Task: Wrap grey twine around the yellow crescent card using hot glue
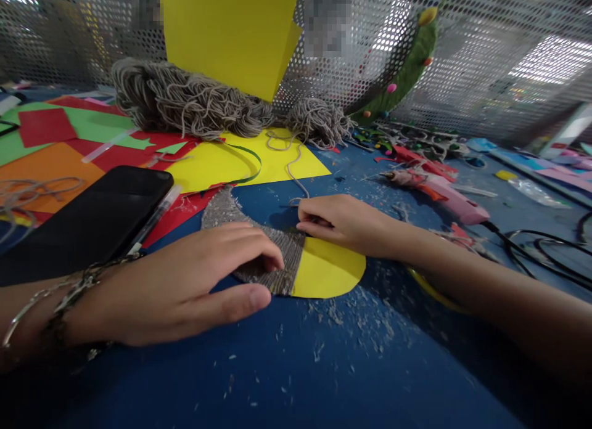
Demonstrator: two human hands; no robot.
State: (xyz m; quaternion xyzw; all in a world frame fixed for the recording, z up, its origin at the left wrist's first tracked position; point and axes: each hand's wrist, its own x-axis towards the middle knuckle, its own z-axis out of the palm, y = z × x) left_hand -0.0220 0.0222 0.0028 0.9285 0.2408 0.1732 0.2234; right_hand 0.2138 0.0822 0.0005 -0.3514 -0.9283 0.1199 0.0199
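A yellow curved paper shape (324, 272) lies on the blue table (296, 367), most of it wrapped in grey yarn (272, 256). My left hand (185, 287) lies flat on the wrapped part, fingers stretched out and pressing it down. My right hand (342, 222) rests at the far edge of the shape, fingers pinched together on the grey yarn strand (296, 170) that runs back to the yarn piles.
Two piles of grey yarn (185, 102) sit behind, with yellow (208, 164), red, green and orange paper sheets around. A black phone (92, 222) lies at left. A pink glue gun (444, 192) and black cables (546, 250) are at right. A mesh wall stands behind.
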